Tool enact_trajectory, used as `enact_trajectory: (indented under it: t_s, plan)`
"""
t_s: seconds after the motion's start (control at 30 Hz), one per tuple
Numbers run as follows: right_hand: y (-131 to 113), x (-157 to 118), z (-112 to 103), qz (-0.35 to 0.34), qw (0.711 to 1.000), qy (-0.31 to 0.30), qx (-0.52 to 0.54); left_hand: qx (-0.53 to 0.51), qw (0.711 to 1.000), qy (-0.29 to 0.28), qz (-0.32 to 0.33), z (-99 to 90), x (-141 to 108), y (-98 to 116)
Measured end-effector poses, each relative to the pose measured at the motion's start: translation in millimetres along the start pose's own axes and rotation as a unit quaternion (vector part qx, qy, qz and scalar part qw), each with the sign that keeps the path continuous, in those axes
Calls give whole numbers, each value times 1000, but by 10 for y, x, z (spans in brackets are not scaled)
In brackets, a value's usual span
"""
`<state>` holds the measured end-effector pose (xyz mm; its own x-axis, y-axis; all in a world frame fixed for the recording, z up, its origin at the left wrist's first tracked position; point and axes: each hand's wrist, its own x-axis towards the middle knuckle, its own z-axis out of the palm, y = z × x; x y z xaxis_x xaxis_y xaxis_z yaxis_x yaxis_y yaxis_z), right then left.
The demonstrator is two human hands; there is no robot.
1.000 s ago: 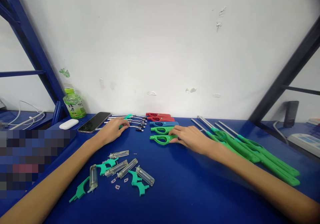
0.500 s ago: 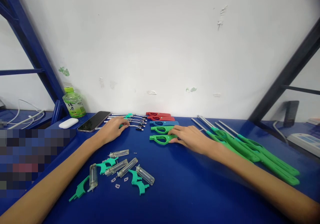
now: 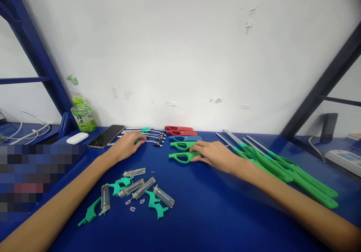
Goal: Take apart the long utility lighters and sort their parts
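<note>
The right hand [image 3: 213,155] is wrapped around the front green casing [image 3: 173,156] on the blue surface [image 3: 203,210], hiding its right end and part of the 2nd green casing [image 3: 173,145] behind. The left hand [image 3: 128,145] lies curled over wired rods [image 3: 145,131], masking their middles; I cannot tell whether it grips any.

Blue table [image 3: 197,214], green handles [image 3: 193,155], clear cartridges [image 3: 143,188], teal triggers [image 3: 158,210], phone [image 3: 108,136]

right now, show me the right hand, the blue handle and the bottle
right hand [image 3: 213,153], head view, back of the hand
blue handle [image 3: 190,138], head view, solid part beside the loop
bottle [image 3: 84,120], head view, label
</note>
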<state>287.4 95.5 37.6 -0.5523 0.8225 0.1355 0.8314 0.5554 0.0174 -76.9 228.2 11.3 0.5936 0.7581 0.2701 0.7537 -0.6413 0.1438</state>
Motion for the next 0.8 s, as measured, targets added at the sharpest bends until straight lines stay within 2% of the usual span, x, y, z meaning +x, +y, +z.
enact_trajectory:
  t_s: [0.8]
  plan:
    - [9,9,39,11,1000,1,-8,5,1000,-2,5,-1,-3,-5]
